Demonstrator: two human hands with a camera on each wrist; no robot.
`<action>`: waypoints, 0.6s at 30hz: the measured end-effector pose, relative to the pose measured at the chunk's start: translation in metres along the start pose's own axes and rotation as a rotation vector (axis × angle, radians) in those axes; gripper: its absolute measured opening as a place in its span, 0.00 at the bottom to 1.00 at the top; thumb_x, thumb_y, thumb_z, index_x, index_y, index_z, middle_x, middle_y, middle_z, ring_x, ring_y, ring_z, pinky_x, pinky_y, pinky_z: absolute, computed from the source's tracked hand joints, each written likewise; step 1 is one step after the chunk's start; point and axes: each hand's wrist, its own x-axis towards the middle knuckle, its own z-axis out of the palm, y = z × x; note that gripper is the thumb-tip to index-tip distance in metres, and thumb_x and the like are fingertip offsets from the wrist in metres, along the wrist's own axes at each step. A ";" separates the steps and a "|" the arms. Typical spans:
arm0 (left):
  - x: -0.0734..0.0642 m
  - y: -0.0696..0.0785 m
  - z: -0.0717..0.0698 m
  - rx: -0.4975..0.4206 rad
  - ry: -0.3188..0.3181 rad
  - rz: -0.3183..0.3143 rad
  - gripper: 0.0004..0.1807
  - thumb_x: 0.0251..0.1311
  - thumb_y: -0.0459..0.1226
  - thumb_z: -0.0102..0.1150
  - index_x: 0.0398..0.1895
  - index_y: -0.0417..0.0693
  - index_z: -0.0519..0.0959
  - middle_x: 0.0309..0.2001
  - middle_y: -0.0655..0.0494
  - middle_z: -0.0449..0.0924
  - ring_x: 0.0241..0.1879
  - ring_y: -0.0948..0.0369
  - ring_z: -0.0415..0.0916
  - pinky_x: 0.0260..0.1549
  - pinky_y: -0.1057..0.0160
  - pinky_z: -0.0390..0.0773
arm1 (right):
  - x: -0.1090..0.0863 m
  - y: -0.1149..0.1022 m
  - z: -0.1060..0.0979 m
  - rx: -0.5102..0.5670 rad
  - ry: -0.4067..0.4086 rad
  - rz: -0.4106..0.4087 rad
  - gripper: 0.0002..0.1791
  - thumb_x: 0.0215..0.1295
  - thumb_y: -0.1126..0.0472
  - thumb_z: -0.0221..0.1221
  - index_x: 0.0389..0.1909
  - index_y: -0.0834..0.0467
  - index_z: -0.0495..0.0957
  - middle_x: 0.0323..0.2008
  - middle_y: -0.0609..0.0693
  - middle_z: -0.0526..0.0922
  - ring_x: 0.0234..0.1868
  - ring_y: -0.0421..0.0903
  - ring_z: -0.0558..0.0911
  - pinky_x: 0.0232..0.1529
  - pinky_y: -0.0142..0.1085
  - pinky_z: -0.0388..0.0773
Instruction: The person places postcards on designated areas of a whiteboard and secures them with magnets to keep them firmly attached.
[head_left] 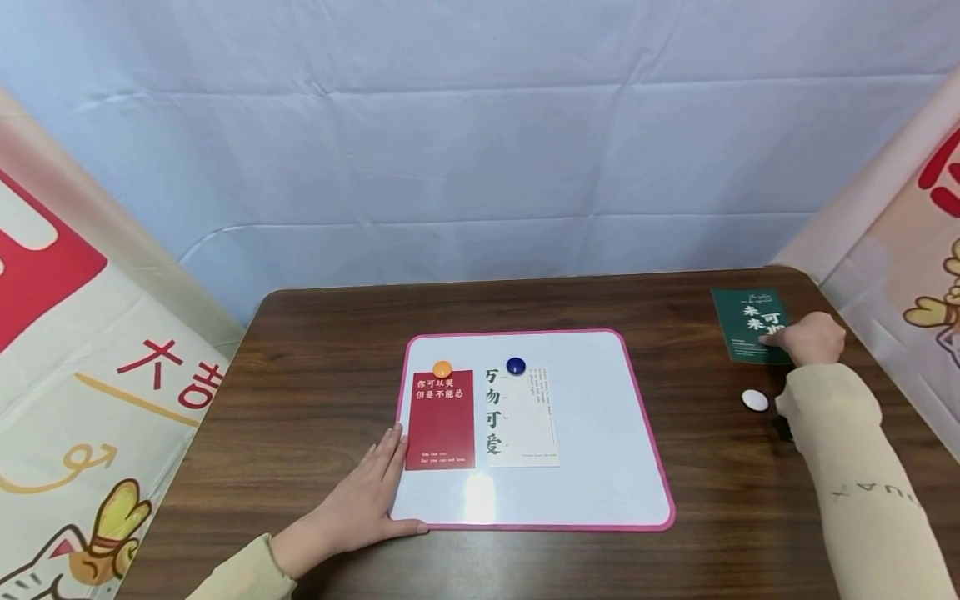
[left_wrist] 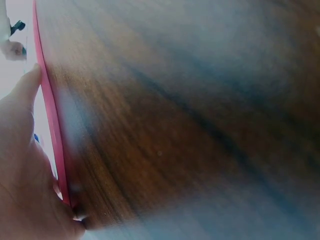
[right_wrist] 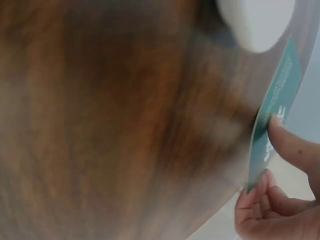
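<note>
My left hand [head_left: 366, 498] rests on the lower left corner of a pink-rimmed whiteboard [head_left: 603, 433], fingers straight along its left edge and thumb at the bottom rim. On the board, a red card [head_left: 442, 429] lies under an orange round magnet [head_left: 442, 368]. A white card [head_left: 528, 429] with black characters sits beside it, with a dark blue magnet [head_left: 516, 366] at its top. At the table's far right, my right hand [head_left: 816, 339] pinches a green card [head_left: 738, 321] by its edge. In the right wrist view, the thumb lies over the green card [right_wrist: 282, 85] and the fingertips meet its edge.
A white round magnet [head_left: 754, 400] lies on the brown wooden table [head_left: 322, 367], just nearer than the green card. A small dark object [head_left: 782, 428] shows under the right wrist. Pale blue cloth [head_left: 465, 167] hangs behind the table, with printed cloths at both sides.
</note>
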 end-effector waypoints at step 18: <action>0.000 0.001 0.000 -0.005 -0.006 0.000 0.61 0.44 0.74 0.40 0.69 0.36 0.46 0.71 0.44 0.39 0.70 0.51 0.39 0.63 0.52 0.54 | -0.011 -0.009 -0.014 0.117 0.136 -0.139 0.24 0.58 0.59 0.57 0.48 0.76 0.71 0.49 0.74 0.69 0.50 0.68 0.65 0.43 0.55 0.68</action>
